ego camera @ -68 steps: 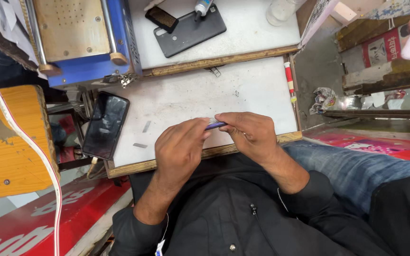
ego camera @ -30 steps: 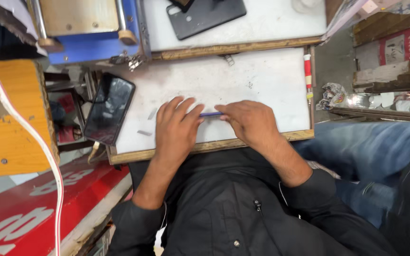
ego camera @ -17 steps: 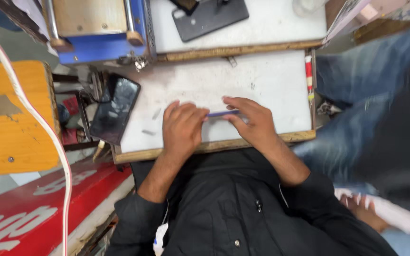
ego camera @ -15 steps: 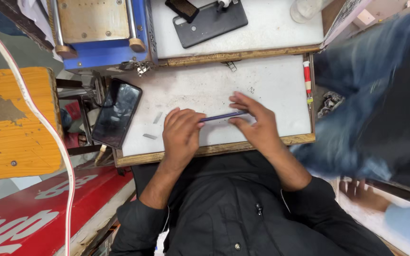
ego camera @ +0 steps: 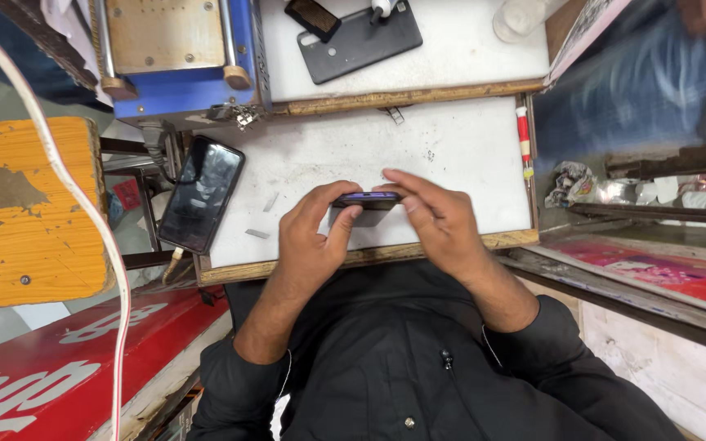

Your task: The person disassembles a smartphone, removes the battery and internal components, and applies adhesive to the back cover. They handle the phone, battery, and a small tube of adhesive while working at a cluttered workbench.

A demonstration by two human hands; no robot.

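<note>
Overhead view of a person seated at a white work board (ego camera: pixel 459 155) framed in wood. Both hands meet over the near half of the board and hold a dark, slim phone (ego camera: pixel 367 199) between them, just above the front edge.

The phone is seen nearly edge-on. Its long axis runs left to right across the view, roughly parallel to the front rim of the board; one thin side, showing a purplish sheen, faces up toward the camera. Whether the screen faces toward the person or away cannot be told.

The left hand (ego camera: pixel 314 241) is closed on the left end of the phone, with the thumb and fingers bent around that end and the wrist resting over the board's front edge. The right hand (ego camera: pixel 435 216) is clamped on the right end, its fingers stretched along the top of the phone and pointing left.

A second phone (ego camera: pixel 203 193), black with a glossy screen, lies at the left edge of the board, hanging partly past it, its long axis tilted slightly from the vertical of the view. Two small pale strips (ego camera: pixel 264 217) lie on the board between that phone and the left hand. A red-and-white pen-like tool (ego camera: pixel 523 139) lies along the right rim.

Beyond the board, a dark flat phone cover (ego camera: pixel 361 42) rests on a second white surface, beside a blue-framed machine (ego camera: pixel 181 53). An orange wooden stool (ego camera: pixel 26 212) stands at left, crossed by a white cable (ego camera: pixel 83 196).
</note>
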